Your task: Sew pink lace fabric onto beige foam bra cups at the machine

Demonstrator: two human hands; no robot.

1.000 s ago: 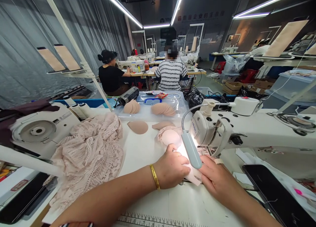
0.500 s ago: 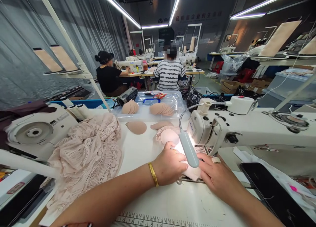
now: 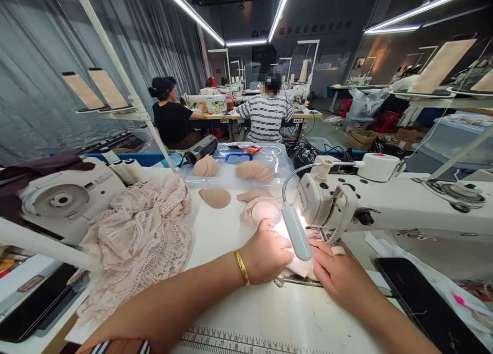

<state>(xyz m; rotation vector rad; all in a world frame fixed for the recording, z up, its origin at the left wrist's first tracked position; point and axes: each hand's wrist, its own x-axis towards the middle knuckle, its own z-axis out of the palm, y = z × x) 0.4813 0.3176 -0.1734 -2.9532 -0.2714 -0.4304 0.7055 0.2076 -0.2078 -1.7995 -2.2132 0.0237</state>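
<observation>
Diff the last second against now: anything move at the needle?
Barely. Both hands stay pressed on the pink fabric piece under the lamp; the left hand and right hand only shift slightly with the camera. Nothing taken or released. The lace pile and foam cups are unchanged.

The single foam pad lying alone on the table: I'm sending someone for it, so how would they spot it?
Start at the clear tray behind the table. Just before its front edge, right of the lace heap, lies the foam pad, flat and alone, unlike the stacked pads in the tray.
</observation>
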